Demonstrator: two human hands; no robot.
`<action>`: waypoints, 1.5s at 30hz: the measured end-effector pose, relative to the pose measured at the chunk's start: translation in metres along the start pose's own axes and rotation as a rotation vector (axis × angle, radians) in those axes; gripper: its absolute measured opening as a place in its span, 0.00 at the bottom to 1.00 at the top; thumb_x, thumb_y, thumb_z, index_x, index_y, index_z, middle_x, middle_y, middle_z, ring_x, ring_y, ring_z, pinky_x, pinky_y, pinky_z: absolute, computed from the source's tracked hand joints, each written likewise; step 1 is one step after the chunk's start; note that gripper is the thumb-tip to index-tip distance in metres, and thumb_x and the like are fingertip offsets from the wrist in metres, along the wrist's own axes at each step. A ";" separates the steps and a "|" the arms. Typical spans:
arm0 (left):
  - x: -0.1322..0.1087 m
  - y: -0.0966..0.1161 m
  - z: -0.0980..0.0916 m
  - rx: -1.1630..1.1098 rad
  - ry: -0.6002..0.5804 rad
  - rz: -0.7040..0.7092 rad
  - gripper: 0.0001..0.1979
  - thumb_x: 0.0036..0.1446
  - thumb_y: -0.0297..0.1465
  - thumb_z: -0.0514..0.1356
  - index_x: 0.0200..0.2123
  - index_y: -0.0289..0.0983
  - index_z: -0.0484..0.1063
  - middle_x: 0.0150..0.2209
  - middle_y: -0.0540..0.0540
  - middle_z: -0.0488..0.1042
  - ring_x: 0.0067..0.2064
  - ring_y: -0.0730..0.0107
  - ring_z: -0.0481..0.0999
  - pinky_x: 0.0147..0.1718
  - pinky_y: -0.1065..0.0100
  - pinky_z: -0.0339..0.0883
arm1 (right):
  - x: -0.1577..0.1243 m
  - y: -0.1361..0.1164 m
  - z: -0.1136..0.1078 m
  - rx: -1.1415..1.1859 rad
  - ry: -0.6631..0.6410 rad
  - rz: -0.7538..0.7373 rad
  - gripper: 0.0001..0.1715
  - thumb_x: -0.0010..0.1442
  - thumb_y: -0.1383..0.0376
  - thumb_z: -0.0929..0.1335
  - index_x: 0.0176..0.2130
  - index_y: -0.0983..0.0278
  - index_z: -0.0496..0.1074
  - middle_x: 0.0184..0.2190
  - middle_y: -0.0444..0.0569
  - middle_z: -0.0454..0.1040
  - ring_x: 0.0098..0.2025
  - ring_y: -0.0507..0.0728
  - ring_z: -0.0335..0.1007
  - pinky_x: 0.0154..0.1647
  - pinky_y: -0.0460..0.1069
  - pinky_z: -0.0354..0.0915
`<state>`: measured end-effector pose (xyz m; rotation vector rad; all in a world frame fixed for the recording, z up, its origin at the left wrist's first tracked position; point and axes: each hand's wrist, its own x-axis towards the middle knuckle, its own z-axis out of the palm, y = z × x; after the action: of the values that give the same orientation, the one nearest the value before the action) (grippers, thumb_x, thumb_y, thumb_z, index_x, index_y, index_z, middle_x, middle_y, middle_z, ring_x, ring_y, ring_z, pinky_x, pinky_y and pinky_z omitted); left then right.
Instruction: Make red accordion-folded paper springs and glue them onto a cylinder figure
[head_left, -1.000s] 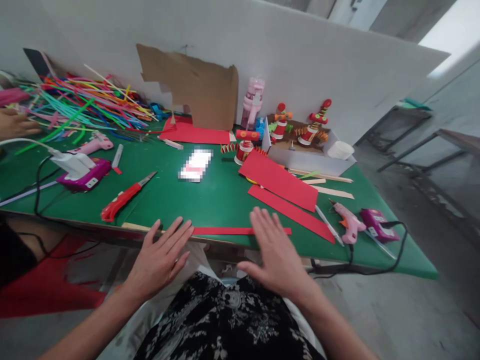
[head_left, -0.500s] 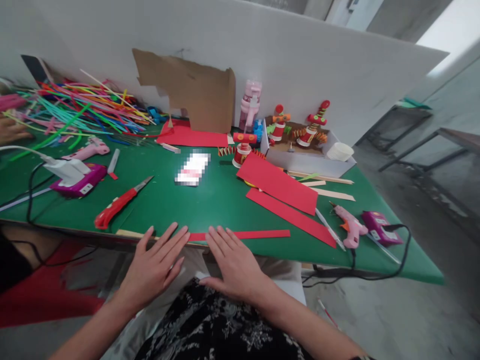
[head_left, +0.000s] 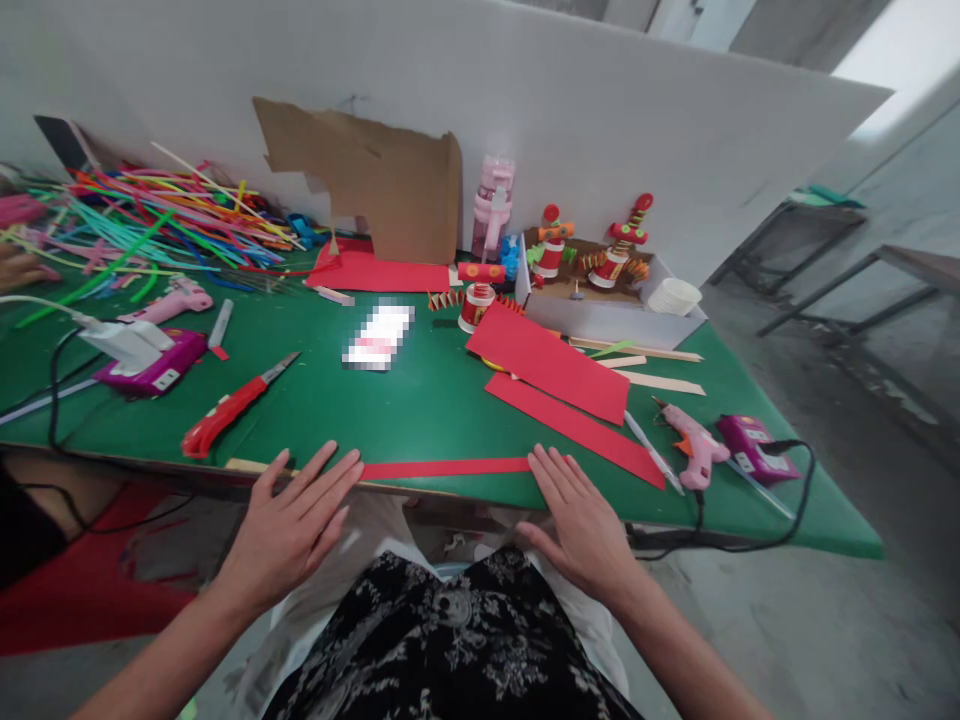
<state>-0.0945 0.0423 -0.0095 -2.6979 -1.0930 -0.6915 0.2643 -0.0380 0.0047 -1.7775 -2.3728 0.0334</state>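
Observation:
A narrow red paper strip [head_left: 446, 467] lies flat along the front edge of the green table. My left hand [head_left: 300, 505] rests palm down with spread fingers on the strip's left end. At its right end, my right hand [head_left: 574, 505] lies with its fingertips on the paper and its thumb apart. Both hands are open, and the strip's two ends are hidden beneath them. A red utility knife [head_left: 232, 408] with its blade out lies to the left. Beyond my right hand are a wider red paper strip [head_left: 577, 430] and a larger red sheet [head_left: 551, 360].
Colourful pipe cleaners [head_left: 187, 220] are heaped at the back left, near another person's hand [head_left: 22, 268]. A pink glue gun [head_left: 697, 445] and purple power socket [head_left: 757, 448] sit right. Paper-cup figures stand around a white box [head_left: 615, 320]. A pink bottle [head_left: 493, 205] stands behind.
My right hand has slid rightward along the red paper strip, from near the middle to its right end. My left hand stays on the left end.

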 end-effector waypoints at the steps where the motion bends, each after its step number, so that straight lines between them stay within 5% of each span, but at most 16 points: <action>1: 0.000 -0.002 0.000 0.020 -0.005 0.029 0.29 0.64 0.30 0.52 0.68 0.45 0.53 0.59 0.43 0.71 0.63 0.55 0.66 0.66 0.46 0.43 | -0.002 0.004 -0.001 -0.006 -0.005 0.009 0.46 0.66 0.49 0.61 0.71 0.64 0.38 0.69 0.56 0.55 0.70 0.63 0.51 0.68 0.62 0.54; 6: 0.003 -0.007 -0.008 0.056 -0.029 -0.008 0.30 0.65 0.34 0.53 0.68 0.48 0.52 0.62 0.45 0.68 0.66 0.50 0.60 0.65 0.41 0.45 | -0.003 0.007 -0.016 0.008 0.014 0.074 0.48 0.66 0.47 0.60 0.71 0.65 0.35 0.69 0.58 0.53 0.71 0.64 0.48 0.69 0.65 0.51; 10: 0.020 0.015 -0.015 0.023 -0.002 -0.070 0.31 0.65 0.37 0.53 0.69 0.43 0.51 0.64 0.42 0.65 0.68 0.51 0.58 0.66 0.45 0.46 | 0.016 -0.026 -0.024 0.055 0.075 0.093 0.53 0.64 0.45 0.61 0.71 0.70 0.35 0.71 0.61 0.45 0.73 0.66 0.39 0.70 0.65 0.47; 13: 0.037 0.045 -0.006 -0.038 -0.012 -0.014 0.28 0.66 0.35 0.50 0.67 0.36 0.56 0.63 0.40 0.66 0.67 0.56 0.60 0.66 0.51 0.47 | 0.036 -0.061 -0.019 0.134 -0.007 -0.067 0.57 0.60 0.41 0.63 0.70 0.73 0.41 0.71 0.61 0.46 0.73 0.66 0.39 0.71 0.63 0.47; 18: 0.046 0.077 0.025 0.003 -0.034 0.030 0.26 0.64 0.29 0.46 0.63 0.27 0.62 0.63 0.37 0.66 0.66 0.56 0.62 0.65 0.55 0.51 | 0.055 -0.087 0.002 0.178 -0.056 -0.153 0.47 0.65 0.46 0.60 0.69 0.75 0.47 0.70 0.60 0.49 0.72 0.63 0.41 0.72 0.60 0.44; 22: 0.041 0.073 0.033 0.009 -0.006 0.006 0.28 0.65 0.31 0.48 0.66 0.30 0.56 0.62 0.37 0.67 0.64 0.55 0.64 0.64 0.55 0.53 | 0.053 -0.079 0.009 0.174 -0.066 -0.150 0.50 0.63 0.43 0.61 0.69 0.74 0.48 0.69 0.60 0.51 0.72 0.64 0.43 0.71 0.61 0.49; 28: 0.030 0.048 0.020 -0.030 0.015 -0.041 0.33 0.65 0.31 0.51 0.70 0.36 0.45 0.62 0.40 0.68 0.63 0.56 0.66 0.65 0.54 0.53 | 0.040 -0.058 0.006 0.109 -0.074 -0.092 0.51 0.62 0.45 0.63 0.69 0.72 0.47 0.70 0.59 0.51 0.71 0.65 0.46 0.69 0.61 0.53; 39: 0.003 -0.002 0.008 0.098 -0.009 0.008 0.34 0.63 0.30 0.52 0.70 0.37 0.45 0.61 0.41 0.68 0.63 0.55 0.66 0.67 0.50 0.46 | 0.006 -0.013 0.002 -0.026 0.003 0.009 0.51 0.65 0.48 0.61 0.71 0.66 0.31 0.69 0.57 0.54 0.70 0.63 0.49 0.67 0.62 0.55; 45: 0.010 0.014 -0.009 0.025 0.022 -0.118 0.31 0.65 0.35 0.51 0.69 0.42 0.50 0.63 0.42 0.67 0.67 0.52 0.59 0.66 0.46 0.46 | -0.008 0.000 -0.015 -0.024 0.056 0.090 0.52 0.65 0.48 0.61 0.70 0.66 0.27 0.70 0.57 0.50 0.72 0.65 0.44 0.68 0.65 0.51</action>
<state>-0.0818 0.0361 0.0037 -2.6154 -1.2555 -0.7182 0.2682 -0.0466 0.0187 -1.8691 -2.2632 -0.0328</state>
